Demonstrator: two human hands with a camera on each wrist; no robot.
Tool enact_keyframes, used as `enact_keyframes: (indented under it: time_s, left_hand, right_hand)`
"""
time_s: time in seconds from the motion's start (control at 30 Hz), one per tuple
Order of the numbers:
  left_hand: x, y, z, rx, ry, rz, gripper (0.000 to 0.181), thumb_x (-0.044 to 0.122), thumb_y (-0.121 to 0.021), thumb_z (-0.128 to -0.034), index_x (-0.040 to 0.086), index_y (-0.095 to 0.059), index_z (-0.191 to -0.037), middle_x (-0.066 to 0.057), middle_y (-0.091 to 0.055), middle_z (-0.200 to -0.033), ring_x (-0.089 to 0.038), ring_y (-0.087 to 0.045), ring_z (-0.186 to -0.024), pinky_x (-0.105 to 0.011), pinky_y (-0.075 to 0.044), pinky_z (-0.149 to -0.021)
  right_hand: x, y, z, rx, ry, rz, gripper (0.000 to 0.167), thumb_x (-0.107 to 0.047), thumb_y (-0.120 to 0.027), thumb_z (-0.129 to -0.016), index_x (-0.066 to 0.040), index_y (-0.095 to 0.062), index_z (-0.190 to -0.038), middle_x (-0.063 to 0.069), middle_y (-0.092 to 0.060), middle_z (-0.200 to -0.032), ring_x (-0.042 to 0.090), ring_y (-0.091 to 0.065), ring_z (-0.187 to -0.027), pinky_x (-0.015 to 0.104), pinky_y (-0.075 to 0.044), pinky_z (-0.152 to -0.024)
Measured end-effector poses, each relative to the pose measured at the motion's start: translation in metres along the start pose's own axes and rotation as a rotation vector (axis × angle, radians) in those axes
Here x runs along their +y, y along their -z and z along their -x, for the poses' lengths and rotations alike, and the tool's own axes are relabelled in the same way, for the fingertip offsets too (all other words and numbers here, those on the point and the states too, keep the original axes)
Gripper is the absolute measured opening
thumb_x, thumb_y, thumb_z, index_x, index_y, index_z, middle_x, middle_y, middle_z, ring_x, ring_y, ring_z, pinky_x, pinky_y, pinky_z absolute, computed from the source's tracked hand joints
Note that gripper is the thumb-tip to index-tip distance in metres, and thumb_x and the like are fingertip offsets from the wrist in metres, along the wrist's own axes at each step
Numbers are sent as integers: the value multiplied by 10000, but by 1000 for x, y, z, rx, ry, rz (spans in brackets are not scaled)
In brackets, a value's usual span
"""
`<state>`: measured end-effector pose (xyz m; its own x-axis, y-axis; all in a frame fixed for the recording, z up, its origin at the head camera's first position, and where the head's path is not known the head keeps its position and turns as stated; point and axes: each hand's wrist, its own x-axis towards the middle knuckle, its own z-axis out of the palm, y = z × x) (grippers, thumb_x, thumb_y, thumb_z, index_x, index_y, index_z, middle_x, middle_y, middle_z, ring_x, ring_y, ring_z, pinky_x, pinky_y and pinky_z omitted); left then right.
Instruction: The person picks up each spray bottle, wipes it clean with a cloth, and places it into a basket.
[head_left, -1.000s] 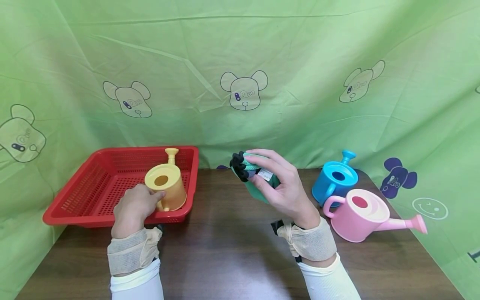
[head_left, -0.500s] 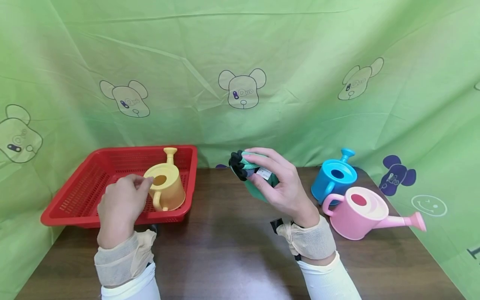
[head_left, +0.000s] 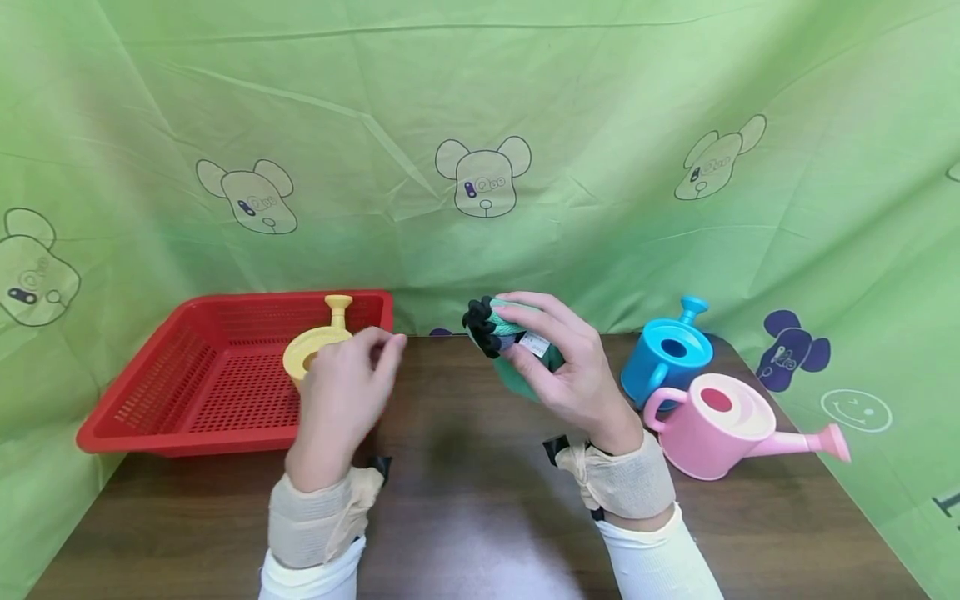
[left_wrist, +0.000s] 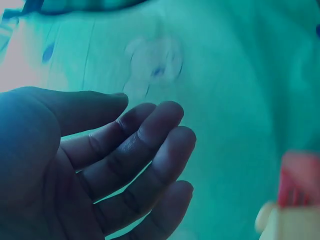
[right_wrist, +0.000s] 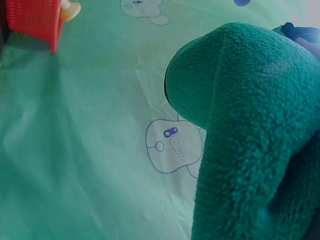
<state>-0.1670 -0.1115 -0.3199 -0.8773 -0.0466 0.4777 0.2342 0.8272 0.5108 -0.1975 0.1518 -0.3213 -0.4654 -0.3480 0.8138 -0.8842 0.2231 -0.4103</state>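
Observation:
My right hand [head_left: 573, 375] holds a fuzzy green cloth item [head_left: 513, 382] up above the table. This item has a black gathered edge and a white tag; its exact kind is unclear. In the right wrist view the green pile [right_wrist: 250, 115] is close up. My left hand [head_left: 341, 400] is in the air in front of the red basket's right side, its fingers loosely bent and holding nothing, as the left wrist view confirms. Behind it, inside the basket [head_left: 138, 371], stands a yellow watering can [head_left: 318, 335], whose lower body and handle are hidden by the hand.
On the right of the brown table [head_left: 465, 508] stand a blue watering can [head_left: 645, 367] and, in front of it, a pink watering can [head_left: 708, 442] with its spout pointing right. A green curtain [head_left: 360, 208] with printed bear faces hangs behind the table.
My left hand has let go of the yellow watering can, drawn back to the left, then swung right in front of it. The right hand and the green cloth item have hardly moved.

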Motion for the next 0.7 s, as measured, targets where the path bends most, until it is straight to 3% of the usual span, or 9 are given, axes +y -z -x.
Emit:
enact_keyframes:
  time_s: [0.13,0.27,0.47,0.7]
  left_hand:
    - [7,-20,-2,-116,-8,71,232,303,-654,-1028,119,-794,-1010,-10,-687,-732,-174,-572,-652,-336,-465,-649]
    - [9,-34,-5,-201,-2,129,197,298,-668,-1018,148,-795,-1033,19,-699,-746,-133,-575,-662,-322,-482,-687]
    - [13,-50,-5,-276,-30,179,183,308,-672,-1011,169,-788,-1038,42,-712,-783,-111,-591,-689,-316,-506,-716]
    - [25,-61,-1,-324,-58,210,151,283,-686,-1008,170,-782,-1034,52,-695,-780,-105,-582,-682,-310,-518,-698]
  right_hand:
    - [-1,5,0,28,4,-1,419,51,-711,-910,-52,-698,-1316,170,-670,-1355,242,-656,-1273,260,-527,-1052]
    - [0,12,0,74,29,-1,339,-68,-705,-978,-30,-697,-1315,193,-674,-1345,241,-658,-1271,271,-523,-1071]
    - [-2,19,0,106,37,10,332,-89,-706,-986,-13,-698,-1308,204,-678,-1341,228,-661,-1266,280,-520,-1083]
    - [-3,26,1,148,11,10,330,-105,-718,-983,-1,-705,-1295,197,-685,-1345,246,-660,-1282,306,-526,-1079]
